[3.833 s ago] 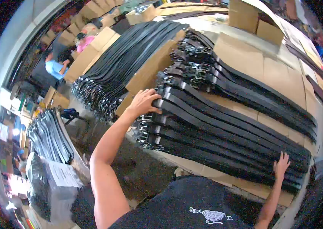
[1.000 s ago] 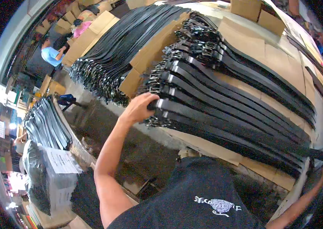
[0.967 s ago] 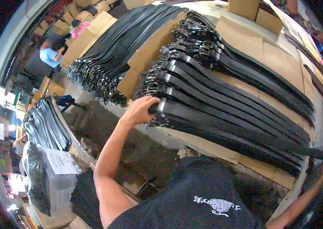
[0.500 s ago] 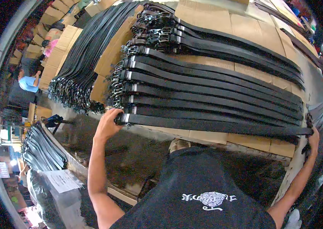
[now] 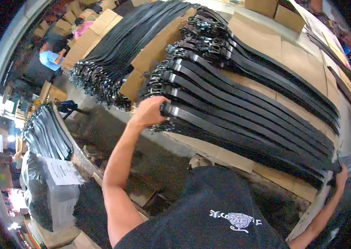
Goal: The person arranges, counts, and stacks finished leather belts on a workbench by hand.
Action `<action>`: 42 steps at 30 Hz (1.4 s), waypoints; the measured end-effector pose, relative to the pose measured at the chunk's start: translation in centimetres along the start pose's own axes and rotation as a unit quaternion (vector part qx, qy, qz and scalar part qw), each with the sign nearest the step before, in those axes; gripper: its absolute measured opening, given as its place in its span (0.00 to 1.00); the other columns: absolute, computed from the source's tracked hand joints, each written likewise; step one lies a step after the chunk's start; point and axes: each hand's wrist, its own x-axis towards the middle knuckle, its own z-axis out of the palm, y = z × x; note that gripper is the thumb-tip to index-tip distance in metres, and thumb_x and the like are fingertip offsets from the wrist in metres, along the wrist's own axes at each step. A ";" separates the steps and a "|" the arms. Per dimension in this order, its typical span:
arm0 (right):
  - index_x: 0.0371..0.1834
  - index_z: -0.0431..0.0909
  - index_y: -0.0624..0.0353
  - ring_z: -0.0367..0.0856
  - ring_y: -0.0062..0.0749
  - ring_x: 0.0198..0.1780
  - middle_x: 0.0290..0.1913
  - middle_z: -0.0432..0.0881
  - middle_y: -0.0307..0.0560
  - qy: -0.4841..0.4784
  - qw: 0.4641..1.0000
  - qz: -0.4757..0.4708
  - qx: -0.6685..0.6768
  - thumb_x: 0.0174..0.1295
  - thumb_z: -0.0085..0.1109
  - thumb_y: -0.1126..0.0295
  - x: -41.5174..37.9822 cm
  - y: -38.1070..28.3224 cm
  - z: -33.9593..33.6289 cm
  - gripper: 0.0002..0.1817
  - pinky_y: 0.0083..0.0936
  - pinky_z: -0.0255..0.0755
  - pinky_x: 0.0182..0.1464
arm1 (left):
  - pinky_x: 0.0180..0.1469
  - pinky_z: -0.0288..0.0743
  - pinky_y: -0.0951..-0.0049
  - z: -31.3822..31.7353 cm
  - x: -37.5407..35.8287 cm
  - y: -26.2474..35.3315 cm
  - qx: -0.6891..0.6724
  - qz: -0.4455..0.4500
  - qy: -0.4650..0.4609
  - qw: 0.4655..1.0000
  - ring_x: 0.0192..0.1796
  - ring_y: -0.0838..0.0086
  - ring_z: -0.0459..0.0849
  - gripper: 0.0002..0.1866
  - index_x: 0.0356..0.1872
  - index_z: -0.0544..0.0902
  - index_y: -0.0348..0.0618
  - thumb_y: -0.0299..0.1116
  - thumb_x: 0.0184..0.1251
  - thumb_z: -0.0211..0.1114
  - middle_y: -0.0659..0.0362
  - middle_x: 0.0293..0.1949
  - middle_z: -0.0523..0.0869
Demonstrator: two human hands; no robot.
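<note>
Several black belts lie side by side on cardboard, their metal buckles at the left end. My left hand is closed round the buckle end of a belt at the near side of the row. At the far right, my right hand is at the tips of the belts, its fingers partly hidden and blurred. Behind this row is another group of black belts. A large pile of belts with buckles facing me lies to the upper left, beside a cardboard strip.
More belts hang or lie at the left, near a plastic-wrapped bundle with a paper sheet. A person in blue and one in pink are at the upper left. Cardboard boxes stand at the back.
The view has turned, shifting the table. My left hand has moved the buckle end from the near edge up against the row; my right hand has stayed at the tip end, slightly lower.
</note>
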 end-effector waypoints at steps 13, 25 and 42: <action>0.46 0.77 0.64 0.76 0.53 0.48 0.47 0.80 0.59 0.062 0.997 0.025 0.030 0.52 0.53 0.79 3.8 -1.2 -2.8 0.16 0.39 0.68 0.54 | 0.50 0.73 0.60 -4.9 4.6 -1.5 0.114 -0.041 -0.015 0.993 0.47 0.56 0.80 0.34 0.42 0.79 0.41 0.47 0.31 0.80 0.53 0.41 0.81; 0.47 0.79 0.55 0.77 0.47 0.53 0.48 0.80 0.52 -0.085 0.990 -0.001 -0.112 0.51 0.64 0.67 -0.6 -16.8 2.3 0.18 0.42 0.71 0.52 | 0.45 0.72 0.57 0.5 3.2 -3.1 0.154 0.000 -0.005 0.988 0.46 0.53 0.77 0.37 0.43 0.75 0.42 0.42 0.26 0.82 0.53 0.41 0.76; 0.61 0.69 0.46 0.64 0.49 0.66 0.60 0.71 0.47 -0.152 0.983 0.045 -0.095 0.37 0.78 0.56 -3.8 -17.0 7.6 0.43 0.58 0.54 0.67 | 0.64 0.60 0.55 3.9 2.0 -2.6 0.274 -0.057 0.017 0.960 0.64 0.56 0.66 0.40 0.55 0.71 0.44 0.39 0.36 0.79 0.54 0.58 0.70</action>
